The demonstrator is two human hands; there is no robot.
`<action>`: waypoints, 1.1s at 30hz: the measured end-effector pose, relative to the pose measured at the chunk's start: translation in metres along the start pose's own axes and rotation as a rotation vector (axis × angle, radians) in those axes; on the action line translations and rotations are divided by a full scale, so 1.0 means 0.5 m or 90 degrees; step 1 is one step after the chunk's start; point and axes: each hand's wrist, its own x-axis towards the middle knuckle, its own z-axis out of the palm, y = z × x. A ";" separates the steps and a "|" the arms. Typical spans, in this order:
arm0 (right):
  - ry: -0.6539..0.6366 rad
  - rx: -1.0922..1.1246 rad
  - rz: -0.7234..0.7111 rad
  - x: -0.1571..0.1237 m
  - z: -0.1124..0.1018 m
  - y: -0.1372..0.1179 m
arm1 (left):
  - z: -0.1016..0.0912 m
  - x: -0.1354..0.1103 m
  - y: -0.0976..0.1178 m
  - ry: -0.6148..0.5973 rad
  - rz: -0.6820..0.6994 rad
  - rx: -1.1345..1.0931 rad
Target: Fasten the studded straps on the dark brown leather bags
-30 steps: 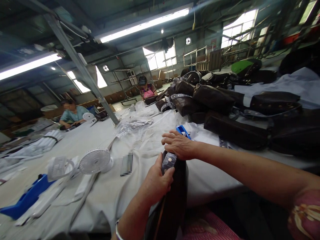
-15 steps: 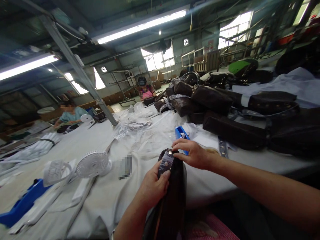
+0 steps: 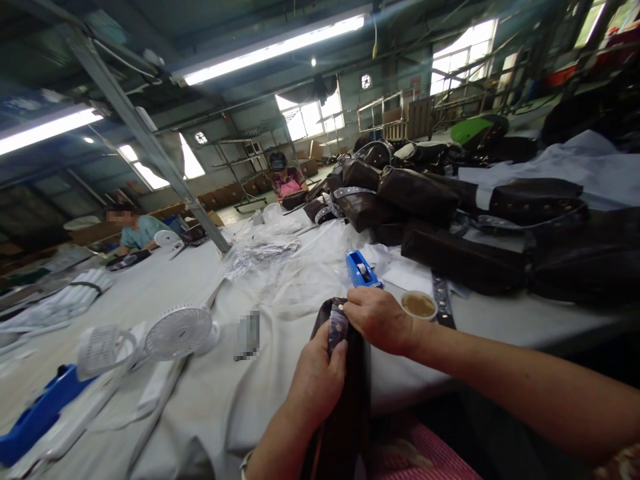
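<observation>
A dark brown leather bag (image 3: 345, 413) stands on end at the table's near edge, against my lap. My left hand (image 3: 315, 373) is closed around its strap (image 3: 339, 325), thumb on top. The strap carries metal studs and is wrapped in clear plastic film. At the strap's upper end, the fingers of my right hand (image 3: 380, 320) pinch together beside a stud; their tips are partly hidden. Just beyond that hand sits a blue tape dispenser (image 3: 361, 268). A round tub of brownish contents (image 3: 419, 305) is to its right.
Brown bags (image 3: 420, 193) are piled along the right side. White fans (image 3: 179, 331) and another blue dispenser (image 3: 43, 413) lie at left. Crumpled plastic (image 3: 290, 247) covers the middle. A metal post (image 3: 150, 140) rises at left. Two people sit farther back.
My right hand's fingers have closed from a spread pose into a pinch at the strap's end. My left hand has turned slightly with the strap. The tub has come into clearer view.
</observation>
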 end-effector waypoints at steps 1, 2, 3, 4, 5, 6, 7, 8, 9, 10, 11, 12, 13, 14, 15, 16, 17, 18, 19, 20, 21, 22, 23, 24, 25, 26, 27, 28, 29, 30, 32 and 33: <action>0.005 -0.006 -0.019 -0.001 0.004 0.004 | 0.001 0.001 0.001 0.001 0.000 0.006; 0.012 -0.011 -0.037 -0.002 0.007 0.008 | 0.001 0.002 0.002 0.000 -0.001 0.011; 0.020 -0.010 -0.049 -0.003 0.009 0.012 | 0.000 0.003 0.003 -0.004 -0.003 0.015; 0.027 -0.001 -0.054 -0.005 0.011 0.016 | 0.000 0.003 0.005 -0.008 -0.006 0.017; 0.033 0.018 -0.051 -0.006 0.013 0.021 | -0.001 0.004 0.006 -0.012 -0.010 0.017; 0.039 0.050 -0.045 -0.007 0.015 0.025 | -0.002 0.004 0.007 -0.015 -0.014 0.015; 0.048 0.095 -0.035 -0.008 0.017 0.031 | -0.002 0.005 0.007 -0.017 -0.016 0.011; 0.057 0.154 -0.022 -0.008 0.020 0.036 | -0.003 0.005 0.007 -0.017 -0.018 0.006; 0.066 0.221 -0.004 -0.008 0.022 0.041 | -0.003 0.006 0.006 -0.016 -0.018 0.001; 0.072 0.290 0.015 -0.008 0.024 0.047 | -0.003 0.006 0.004 -0.015 -0.020 -0.003; 0.072 0.353 0.034 -0.008 0.026 0.052 | -0.002 0.007 0.002 -0.015 -0.022 -0.006; 0.069 0.404 0.051 -0.008 0.028 0.056 | -0.002 0.008 0.000 -0.016 -0.026 -0.008; 0.063 0.438 0.062 -0.008 0.030 0.060 | -0.002 0.009 -0.002 -0.017 -0.030 -0.010; 0.054 0.455 0.065 -0.007 0.031 0.064 | -0.002 0.010 -0.003 -0.019 -0.035 -0.012; 0.045 0.462 0.060 -0.007 0.031 0.067 | -0.002 0.010 -0.004 -0.022 -0.039 -0.016; 0.036 0.460 0.052 -0.007 0.031 0.070 | -0.001 0.011 -0.004 -0.024 -0.043 -0.020; 0.024 0.454 0.044 -0.006 0.029 0.072 | -0.001 0.011 -0.003 -0.026 -0.046 -0.022; 0.011 0.445 0.038 -0.005 0.026 0.074 | -0.001 0.011 -0.002 -0.027 -0.047 -0.020; -0.004 0.433 0.035 -0.004 0.022 0.075 | 0.000 0.011 -0.001 -0.027 -0.048 -0.014; -0.019 0.420 0.036 -0.003 0.017 0.075 | 0.000 0.010 0.001 -0.026 -0.046 -0.006; -0.035 0.405 0.040 -0.001 0.012 0.074 | 0.001 0.010 0.003 -0.024 -0.044 0.004; -0.049 0.392 0.045 0.001 0.006 0.074 | 0.002 0.009 0.004 -0.022 -0.041 0.012; -0.063 0.379 0.051 0.003 0.000 0.072 | 0.003 0.009 0.005 -0.019 -0.038 0.018; -0.075 0.368 0.057 0.005 -0.004 0.071 | 0.004 0.008 0.006 -0.016 -0.035 0.022; -0.085 0.355 0.061 0.007 -0.008 0.069 | 0.004 0.008 0.006 -0.013 -0.033 0.023; -0.093 0.340 0.063 0.009 -0.010 0.068 | 0.005 0.008 0.005 -0.010 -0.031 0.023; -0.099 0.324 0.061 0.011 -0.011 0.067 | 0.005 0.007 0.004 -0.006 -0.028 0.022; -0.104 0.309 0.056 0.013 -0.011 0.066 | 0.006 0.007 0.003 -0.003 -0.025 0.021; -0.108 0.298 0.048 0.014 -0.010 0.066 | 0.005 0.007 0.002 -0.002 -0.022 0.021; -0.110 0.293 0.038 0.015 -0.009 0.067 | 0.005 0.008 0.000 -0.002 -0.019 0.024; -0.104 0.295 0.014 0.015 -0.008 0.068 | 0.004 0.008 -0.002 -0.009 -0.018 0.034; -0.097 0.295 0.000 0.016 -0.008 0.069 | 0.003 0.009 -0.003 -0.013 -0.019 0.040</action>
